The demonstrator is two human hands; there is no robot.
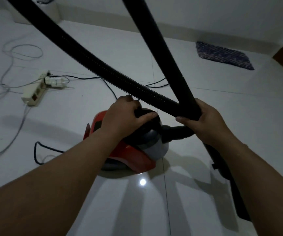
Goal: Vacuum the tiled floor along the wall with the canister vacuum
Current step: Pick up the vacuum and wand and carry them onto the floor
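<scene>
Gripping hands (207, 121) bunch ribbed black hose (103, 65) over glossy red canister (134, 155)

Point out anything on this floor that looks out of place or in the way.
Loose cables sprawl in loops around a power strip on the tiled floor, left of the canister vacuum. A dark mat lies askew near the wall.

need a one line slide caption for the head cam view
Left hand grips the red canister vacuum's top handle while the right hand holds its black hose.
</scene>
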